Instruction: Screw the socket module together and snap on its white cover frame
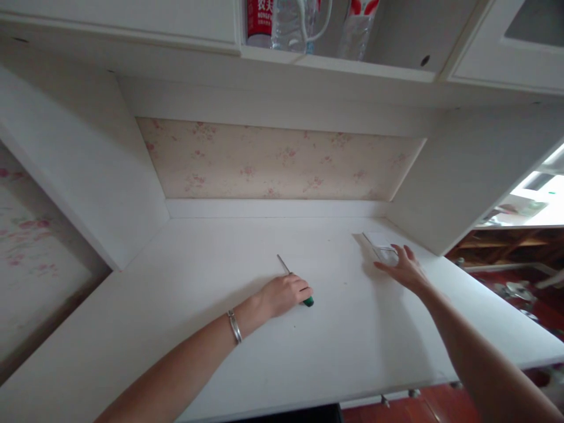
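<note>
On the white desktop (238, 241), my left hand (284, 294) is closed over a screwdriver (308, 301). Its thin metal shaft points away to the upper left, and the green end of its handle shows beside my fingers. A silver bracelet (235, 326) circles my left wrist. Farther right, my right hand (403, 267) has thumb and fingers apart at the near end of a flat white, partly see-through box (378, 241). Whether the fingertips touch the box I cannot tell.
Above the desk, an open shelf (396, 35) holds a red-labelled bottle (259, 23) and other clear plastic bottles (356, 29). White side panels (467, 170) and a floral back wall (273, 158) enclose the desk. Drawer knobs (413, 393) stick out below its front edge.
</note>
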The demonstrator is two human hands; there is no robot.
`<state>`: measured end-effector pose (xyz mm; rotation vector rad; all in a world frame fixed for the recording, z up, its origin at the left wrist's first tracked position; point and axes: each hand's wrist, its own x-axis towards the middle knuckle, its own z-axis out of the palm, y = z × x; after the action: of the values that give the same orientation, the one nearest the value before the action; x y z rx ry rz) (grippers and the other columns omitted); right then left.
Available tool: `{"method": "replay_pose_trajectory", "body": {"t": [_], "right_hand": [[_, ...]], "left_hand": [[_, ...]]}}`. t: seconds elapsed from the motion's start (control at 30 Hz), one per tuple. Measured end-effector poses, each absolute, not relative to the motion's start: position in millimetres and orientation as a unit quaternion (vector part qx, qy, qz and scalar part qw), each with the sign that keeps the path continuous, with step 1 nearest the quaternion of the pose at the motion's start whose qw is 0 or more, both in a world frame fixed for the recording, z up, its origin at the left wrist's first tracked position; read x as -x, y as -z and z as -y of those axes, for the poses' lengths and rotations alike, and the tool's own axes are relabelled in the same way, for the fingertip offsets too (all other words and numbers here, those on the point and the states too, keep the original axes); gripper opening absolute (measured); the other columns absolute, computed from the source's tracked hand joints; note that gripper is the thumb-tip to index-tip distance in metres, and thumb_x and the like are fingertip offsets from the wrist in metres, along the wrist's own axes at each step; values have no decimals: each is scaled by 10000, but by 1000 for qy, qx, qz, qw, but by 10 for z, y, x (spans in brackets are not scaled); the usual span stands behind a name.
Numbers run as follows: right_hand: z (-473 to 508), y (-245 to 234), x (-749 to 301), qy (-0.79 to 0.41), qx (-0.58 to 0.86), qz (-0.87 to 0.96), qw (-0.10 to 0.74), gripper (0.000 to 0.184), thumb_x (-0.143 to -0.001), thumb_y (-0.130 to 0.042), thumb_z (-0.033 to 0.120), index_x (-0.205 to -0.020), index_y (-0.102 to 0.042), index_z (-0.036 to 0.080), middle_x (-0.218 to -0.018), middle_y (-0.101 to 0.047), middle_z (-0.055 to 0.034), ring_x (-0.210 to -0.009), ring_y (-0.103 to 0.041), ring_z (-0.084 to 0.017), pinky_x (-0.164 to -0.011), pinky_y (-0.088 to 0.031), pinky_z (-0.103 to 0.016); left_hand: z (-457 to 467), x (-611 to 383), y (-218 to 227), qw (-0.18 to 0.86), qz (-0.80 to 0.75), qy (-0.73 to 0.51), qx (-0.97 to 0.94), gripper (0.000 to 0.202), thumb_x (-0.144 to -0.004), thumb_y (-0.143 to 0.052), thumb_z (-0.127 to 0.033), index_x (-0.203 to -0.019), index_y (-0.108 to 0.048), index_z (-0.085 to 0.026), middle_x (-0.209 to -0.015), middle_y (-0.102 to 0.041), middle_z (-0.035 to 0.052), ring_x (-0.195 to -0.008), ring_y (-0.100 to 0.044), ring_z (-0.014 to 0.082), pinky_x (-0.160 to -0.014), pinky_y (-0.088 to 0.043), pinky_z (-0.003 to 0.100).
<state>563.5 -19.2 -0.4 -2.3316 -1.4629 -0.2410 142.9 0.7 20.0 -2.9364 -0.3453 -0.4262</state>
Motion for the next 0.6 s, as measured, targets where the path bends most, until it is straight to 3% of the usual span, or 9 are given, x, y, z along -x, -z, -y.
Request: {"method": "replay_pose_trajectory", "body": {"t": [0.17, 0.33, 0.4, 0.5, 0.6], "right_hand": [[492, -246, -5513, 133, 797, 566, 165, 772, -764, -466, 698, -1381, -340, 251, -1483, -264, -166, -1254, -410, -384, -958, -376, -497], [728, -648, -5506, 221, 727, 635, 142, 590, -864, -450, 532, -1333, -429, 176, -1416, -376, -192, -1218, -462, -306, -973, -376, -376], [794, -862, -5482, 256, 689, 661, 155, 548, -870, -463, 480, -1304, -464, 146, -1359, -452, -190, -1206, -478, -272, -985, -367, -334], [903, -1130, -5365, 265, 675, 676, 133, 458, -883, -435, 474, -1243, -524, 204, -1252, -579, -120, -1037, -596, -242, -900, -422, -328], [1041, -1252, -5107, 238, 703, 661, 106, 315, -860, -454, 485, -1027, -650, 304, -942, -715, -19, -688, -655, -199, -686, -462, -319]], "left_hand": [[19, -931, -296, 190, 85, 146, 967, 153, -927, -450, -89, -1024, -552, -151, -963, -630, 39, -966, -597, 153, -807, -496, 244], [-71, -219, -353, 266, 122, 140, 946, 296, -929, -456, -103, -1216, -507, -156, -1093, -621, 73, -1100, -572, 181, -802, -518, 242], [-114, 65, -348, 283, 130, 124, 942, 273, -926, -473, -121, -1187, -534, -171, -1102, -625, 69, -1124, -566, 194, -776, -529, 237], [-154, 437, -306, 296, 146, 114, 937, 247, -910, -484, -96, -1124, -570, -187, -1138, -620, 73, -1182, -534, 199, -813, -528, 239], [-146, 715, -221, 304, 166, 84, 934, 304, -888, -453, -32, -1110, -578, -197, -1164, -616, 72, -1161, -554, 195, -877, -524, 267]]}}
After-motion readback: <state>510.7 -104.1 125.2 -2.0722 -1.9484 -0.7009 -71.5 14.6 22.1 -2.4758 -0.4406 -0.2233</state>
